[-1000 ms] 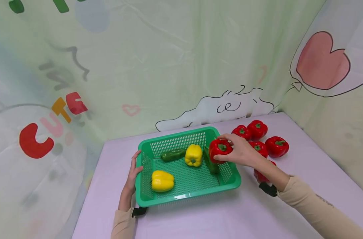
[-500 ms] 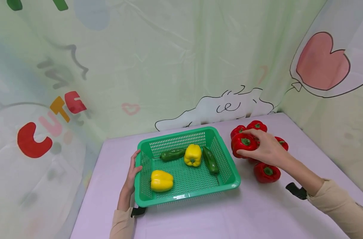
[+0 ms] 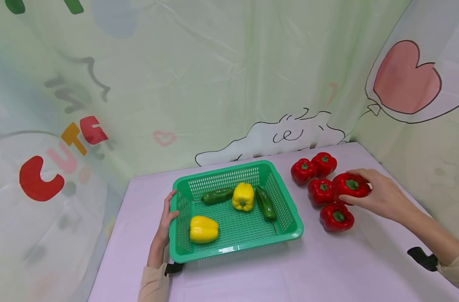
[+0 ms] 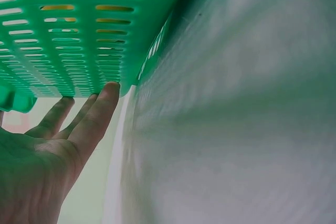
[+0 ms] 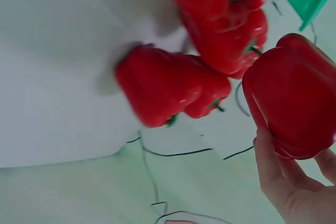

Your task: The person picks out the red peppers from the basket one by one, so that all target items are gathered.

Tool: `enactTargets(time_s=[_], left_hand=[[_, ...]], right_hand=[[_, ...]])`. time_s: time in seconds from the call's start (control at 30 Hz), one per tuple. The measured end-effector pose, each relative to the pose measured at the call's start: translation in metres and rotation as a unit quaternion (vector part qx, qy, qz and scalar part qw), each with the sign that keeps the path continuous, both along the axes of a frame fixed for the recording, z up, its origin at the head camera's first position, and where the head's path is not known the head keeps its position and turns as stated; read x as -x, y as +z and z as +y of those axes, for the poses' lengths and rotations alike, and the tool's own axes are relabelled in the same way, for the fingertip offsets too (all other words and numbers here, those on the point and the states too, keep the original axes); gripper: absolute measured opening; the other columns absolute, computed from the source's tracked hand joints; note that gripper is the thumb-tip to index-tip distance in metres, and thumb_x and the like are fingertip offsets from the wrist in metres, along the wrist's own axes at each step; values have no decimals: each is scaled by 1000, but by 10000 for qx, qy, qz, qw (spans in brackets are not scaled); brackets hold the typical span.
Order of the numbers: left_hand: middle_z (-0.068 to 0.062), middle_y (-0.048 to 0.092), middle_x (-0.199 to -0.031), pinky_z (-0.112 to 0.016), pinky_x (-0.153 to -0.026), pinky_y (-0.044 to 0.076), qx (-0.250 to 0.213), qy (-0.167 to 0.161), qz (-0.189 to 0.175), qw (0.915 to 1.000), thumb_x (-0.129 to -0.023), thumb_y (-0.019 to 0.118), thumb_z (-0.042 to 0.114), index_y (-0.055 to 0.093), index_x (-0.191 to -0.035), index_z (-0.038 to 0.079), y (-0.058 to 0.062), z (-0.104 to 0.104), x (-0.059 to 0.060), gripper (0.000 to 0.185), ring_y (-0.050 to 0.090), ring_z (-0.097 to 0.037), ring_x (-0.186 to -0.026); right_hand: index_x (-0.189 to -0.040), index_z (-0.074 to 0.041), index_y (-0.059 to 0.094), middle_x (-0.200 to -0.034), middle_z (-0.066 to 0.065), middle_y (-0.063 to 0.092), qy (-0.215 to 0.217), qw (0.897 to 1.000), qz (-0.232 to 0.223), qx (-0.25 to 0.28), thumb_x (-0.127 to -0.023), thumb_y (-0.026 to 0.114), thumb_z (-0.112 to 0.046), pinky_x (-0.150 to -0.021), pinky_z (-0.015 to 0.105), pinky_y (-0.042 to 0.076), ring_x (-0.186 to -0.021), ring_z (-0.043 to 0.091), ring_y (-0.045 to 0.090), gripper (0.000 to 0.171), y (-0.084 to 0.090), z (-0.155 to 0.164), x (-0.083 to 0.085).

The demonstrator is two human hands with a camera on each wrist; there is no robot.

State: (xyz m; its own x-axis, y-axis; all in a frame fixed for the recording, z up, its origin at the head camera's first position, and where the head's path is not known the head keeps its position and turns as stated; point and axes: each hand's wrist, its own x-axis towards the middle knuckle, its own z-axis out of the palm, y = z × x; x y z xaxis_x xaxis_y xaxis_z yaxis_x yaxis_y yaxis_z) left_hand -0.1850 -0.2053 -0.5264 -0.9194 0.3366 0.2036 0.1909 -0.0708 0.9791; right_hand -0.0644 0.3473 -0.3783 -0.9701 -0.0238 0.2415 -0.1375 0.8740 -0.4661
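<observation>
Five red peppers are gathered at the right of the head view, and one red pepper (image 3: 351,186) is held by the right hand (image 3: 380,195) at the right edge of that cluster, just beside another red one (image 3: 321,191) and above a third (image 3: 337,217). A roll may be judged the main risk: if the held pepper is let go against its rounded neighbours, they could be nudged apart across the lilac surface (image 3: 252,277). The right fingers (image 5: 268,158) are curled narrowly round the pepper's far side. The left hand (image 3: 164,226) is laid against the left wall of the green basket (image 3: 235,251), fingers (image 4: 94,119) straight and pressed flat; two yellow peppers and two green ones are seen inside it.
</observation>
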Motion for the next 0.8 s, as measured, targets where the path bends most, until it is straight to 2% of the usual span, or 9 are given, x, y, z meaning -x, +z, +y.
enactTargets(time_s=[0.27, 0.33, 0.47, 0.63, 0.8], left_hand=[[-17, 15, -160, -23, -100, 40, -30, -36, 29, 10000, -97, 35, 12, 11, -156, 14, 0, 0, 0, 64, 28, -36, -134], [-18, 14, -160, -23, -100, 40, -24, -47, 39, 10000, -97, 35, 12, 11, -156, 14, 0, 0, 0, 64, 28, -36, -134], [-16, 15, -160, -22, -99, 40, 7, -1, 17, 10000, -97, 36, 13, 12, -156, 14, 0, -1, -1, 63, 29, -34, -133], [-15, 16, -160, -22, -99, 40, -4, 39, -50, 10000, -97, 36, 14, 13, -156, 15, -1, -2, 0, 63, 31, -32, -131], [-16, 15, -160, -21, -99, 41, -38, -3, -72, 10000, -98, 36, 14, 12, -156, 14, 0, -1, 0, 63, 31, -32, -131]], right_hand=[[-122, 8, 57, -109, 25, 61, 64, 9999, 23, -121, -62, 93, -18, -55, 28, 51, -97, 40, 52, 75, -14, 28, -12], [-123, 9, 57, -110, 26, 60, 15, 9999, -20, -132, -62, 93, -20, -55, 30, 53, -98, 41, 51, 77, -19, 31, -16], [-123, 9, 55, -112, 28, 56, -84, 9998, 25, -203, -61, 94, -21, -56, 44, 55, -98, 43, 50, 78, -30, 34, -22], [-120, 9, 56, -111, 29, 56, -129, 9992, 240, -283, -61, 93, -19, -56, 47, 55, -97, 43, 50, 75, -41, 38, -27], [-119, 9, 56, -109, 29, 56, -192, 9993, 141, -295, -62, 93, -21, -56, 47, 55, -95, 43, 50, 74, -50, 43, -34]])
